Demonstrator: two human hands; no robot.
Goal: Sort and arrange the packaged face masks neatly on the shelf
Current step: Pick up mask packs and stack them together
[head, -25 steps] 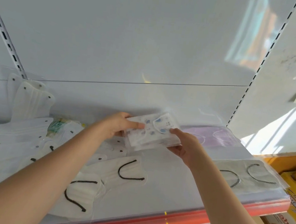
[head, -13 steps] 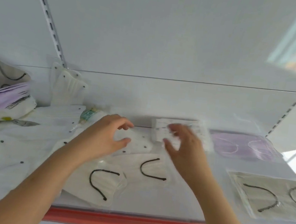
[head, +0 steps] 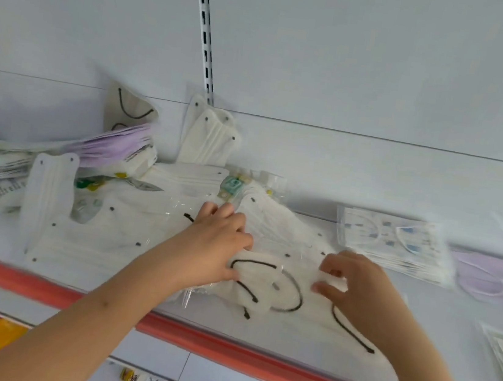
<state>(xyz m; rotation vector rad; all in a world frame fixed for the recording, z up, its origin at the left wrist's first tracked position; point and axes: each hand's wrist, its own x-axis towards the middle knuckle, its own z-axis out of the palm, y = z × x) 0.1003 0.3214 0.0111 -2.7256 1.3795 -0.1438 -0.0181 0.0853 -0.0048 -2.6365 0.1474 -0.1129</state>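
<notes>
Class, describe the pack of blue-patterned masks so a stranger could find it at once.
Start at the shelf with the orange-red front edge. Near its back, right of the right hand, lies the blue-patterned pack. Only its masks carry small blue prints; the pack beside it is plain lilac.

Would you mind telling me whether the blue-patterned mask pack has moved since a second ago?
Yes. The blue-patterned mask pack was held up in both hands; it now lies on the shelf beside the purple mask pack, released.

Mask pile (head: 118, 220) lies left on the shelf (head: 433, 351), patterned pack (head: 394, 241) right
</notes>
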